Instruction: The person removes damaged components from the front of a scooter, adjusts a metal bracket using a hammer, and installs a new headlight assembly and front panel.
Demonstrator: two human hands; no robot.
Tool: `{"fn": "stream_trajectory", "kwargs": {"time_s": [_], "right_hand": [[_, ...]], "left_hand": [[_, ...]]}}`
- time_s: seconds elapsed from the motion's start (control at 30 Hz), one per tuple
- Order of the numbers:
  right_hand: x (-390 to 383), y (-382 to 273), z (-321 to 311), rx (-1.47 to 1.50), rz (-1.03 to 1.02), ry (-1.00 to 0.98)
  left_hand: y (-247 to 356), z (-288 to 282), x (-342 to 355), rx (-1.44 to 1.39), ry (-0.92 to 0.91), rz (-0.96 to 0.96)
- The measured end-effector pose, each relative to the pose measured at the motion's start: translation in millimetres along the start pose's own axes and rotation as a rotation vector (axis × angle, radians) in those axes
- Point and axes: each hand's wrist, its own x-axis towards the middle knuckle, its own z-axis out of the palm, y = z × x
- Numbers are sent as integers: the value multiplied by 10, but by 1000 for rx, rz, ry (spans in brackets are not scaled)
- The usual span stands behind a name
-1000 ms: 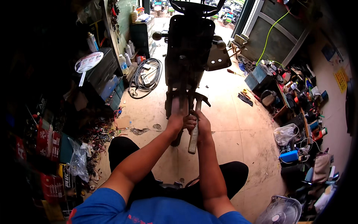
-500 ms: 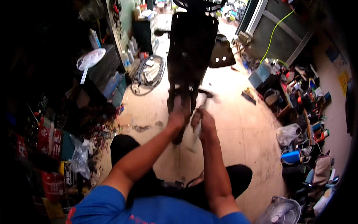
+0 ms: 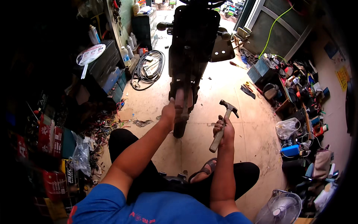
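My right hand [image 3: 225,130] is closed round the wooden handle of a hammer [image 3: 216,142]. The hammer's dark metal head points up and away from me, to the right of a dark two-wheeled vehicle [image 3: 192,41]. At the vehicle's near end, my left hand [image 3: 170,113] is closed against its left side, just above the dark rear tyre [image 3: 179,130]. Shadow and the hand itself hide what its fingers grip. Hammer and vehicle are apart.
A coiled black cable [image 3: 149,72] lies at the far left, beside bottles. Tangled wires [image 3: 117,115] litter the left floor. Tools and parts crowd a low shelf [image 3: 289,89] on the right. A fan [image 3: 280,211] stands at the lower right, and a blue-grey box [image 3: 257,72] further back.
My right hand has moved right and nearer to me with the hammer, away from the vehicle. My left hand has shifted slightly left and stays at the vehicle's near end.
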Motion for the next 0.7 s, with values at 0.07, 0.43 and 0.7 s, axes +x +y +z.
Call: {"fn": "stream_trajectory", "kwargs": {"time_s": [0.07,0.43,0.7], "right_hand": [[16,23,-33,7,31,3],[37,303,93,-60,122,-67],[279,482,570,-309,112,-210]], "left_hand": [[-67,-141,43,-3,-60,4],[-191,21,-286,67,-250,-19],[-225,107,-357,133,-252,66]]}}
